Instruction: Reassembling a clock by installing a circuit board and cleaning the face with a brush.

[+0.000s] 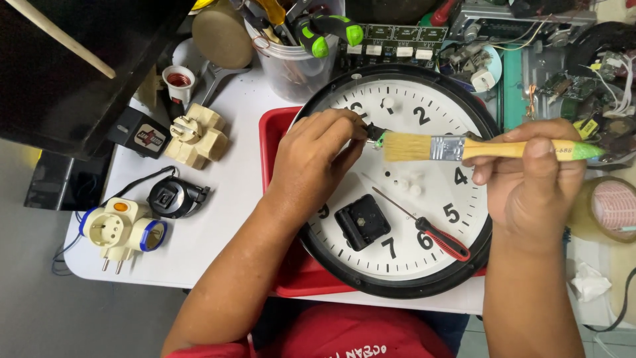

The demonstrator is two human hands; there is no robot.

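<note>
A round wall clock face (434,109) with a black rim lies flat on a red tray (273,132). My left hand (311,162) pinches a small dark part (374,132) over the dial's upper left. My right hand (530,179) grips a yellow-handled paintbrush (457,148), its bristles touching that small part. On the dial lie a black square clock movement (362,222), a red-handled screwdriver (430,229) and a few small white pieces (409,183).
On the white table to the left sit a cream plug adapter (197,136), a white multi-plug (119,229), a black round part (173,197) and a lamp socket (178,79). A clear tub of tools (298,66) and circuit boards (397,40) stand behind; tape roll (613,207) at right.
</note>
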